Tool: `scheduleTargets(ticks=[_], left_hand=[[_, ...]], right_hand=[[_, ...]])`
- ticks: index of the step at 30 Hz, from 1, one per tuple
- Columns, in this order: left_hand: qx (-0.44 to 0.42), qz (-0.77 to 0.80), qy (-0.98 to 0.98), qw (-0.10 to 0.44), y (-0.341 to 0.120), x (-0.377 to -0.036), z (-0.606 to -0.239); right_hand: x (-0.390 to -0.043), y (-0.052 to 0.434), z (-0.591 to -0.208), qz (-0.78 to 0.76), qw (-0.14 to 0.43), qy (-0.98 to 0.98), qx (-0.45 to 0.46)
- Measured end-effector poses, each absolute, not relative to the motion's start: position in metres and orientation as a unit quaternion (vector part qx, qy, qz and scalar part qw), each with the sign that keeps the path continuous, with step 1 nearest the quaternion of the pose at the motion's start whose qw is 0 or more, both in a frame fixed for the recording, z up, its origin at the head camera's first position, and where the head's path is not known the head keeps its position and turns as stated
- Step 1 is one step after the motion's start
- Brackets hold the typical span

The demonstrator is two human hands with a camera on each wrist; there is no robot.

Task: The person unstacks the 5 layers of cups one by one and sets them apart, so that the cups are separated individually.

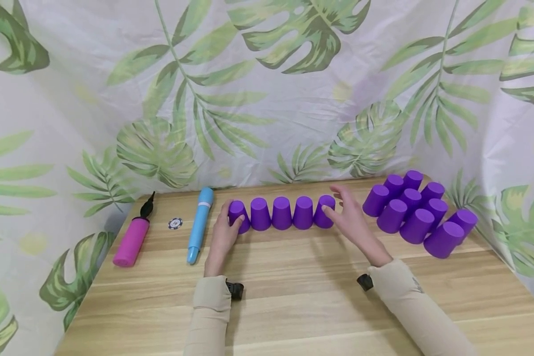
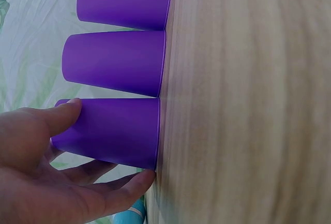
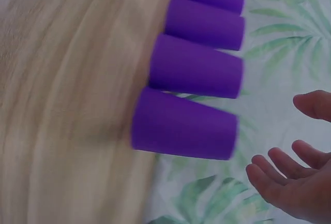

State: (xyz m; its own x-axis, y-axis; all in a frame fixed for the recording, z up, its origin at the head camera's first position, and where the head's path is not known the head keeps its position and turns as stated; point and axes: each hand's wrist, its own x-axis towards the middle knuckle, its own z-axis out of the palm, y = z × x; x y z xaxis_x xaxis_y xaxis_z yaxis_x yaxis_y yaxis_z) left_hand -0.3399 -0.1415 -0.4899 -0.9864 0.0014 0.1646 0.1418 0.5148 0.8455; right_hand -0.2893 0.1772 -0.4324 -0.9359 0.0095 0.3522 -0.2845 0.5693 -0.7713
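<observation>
Several purple cups stand upside down in a straight row on the wooden table. My left hand holds the leftmost cup, thumb on its near side by the base, fingers along its outer side down to the rim. At the other end stands the rightmost cup. Beside it, my right hand has its fingers loosely spread; the right wrist view shows a gap between fingertips and cup. Middle cups such as this one stand side by side with narrow gaps.
To the right, a cluster of more upturned purple cups stands close together. On the left lie a pink hand pump with a black nozzle, a poker chip and a blue tube-shaped pump. A leaf-print curtain hangs behind the table.
</observation>
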Motion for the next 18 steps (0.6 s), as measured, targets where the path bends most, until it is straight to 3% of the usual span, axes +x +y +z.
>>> scheduleTargets(ticks=[7,18], left_hand=[[-0.044,-0.491,-0.867,0.067,-0.138,-0.335,-0.493],[-0.036,-0.488,-0.869,0.071,-0.141,-0.338,-0.487]], right_hand=[[-0.316,0.18,-0.461,0.466,0.096,-0.88,0.018],[-0.332,0.181,-0.479,0.457,0.105,-0.883,-0.011]])
